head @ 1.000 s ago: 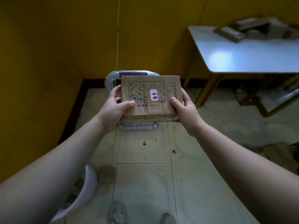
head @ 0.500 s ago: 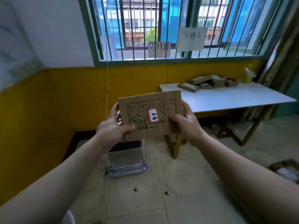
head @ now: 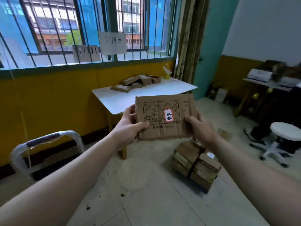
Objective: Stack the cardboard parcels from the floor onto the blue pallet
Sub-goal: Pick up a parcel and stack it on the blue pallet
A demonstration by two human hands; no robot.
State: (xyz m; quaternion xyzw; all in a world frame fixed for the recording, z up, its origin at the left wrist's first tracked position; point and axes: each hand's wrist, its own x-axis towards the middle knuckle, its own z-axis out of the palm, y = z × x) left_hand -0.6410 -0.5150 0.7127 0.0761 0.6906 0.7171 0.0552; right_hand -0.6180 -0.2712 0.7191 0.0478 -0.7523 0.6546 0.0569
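While both arms reach fwd, the left grip (head: 128,128) holds the cardboard parcel (head: 162,131) by its left edge, thumb on the printed face; the right grip (head: 199,126) clasps the right edge likewise. Parcel's in mid-air, centre, face twd camera, w/ a red-edged sticker (head: 168,115). Just below-right, a parcel stack (head: 195,162) sits low by the floor. Far: white worktop (head: 114,100) w/ more parcels (head: 138,82).

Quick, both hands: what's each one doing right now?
Left hand: grips the left edge of the cardboard parcel, thumb on its printed face.
Right hand: grips the parcel's right edge, thumb on the face.
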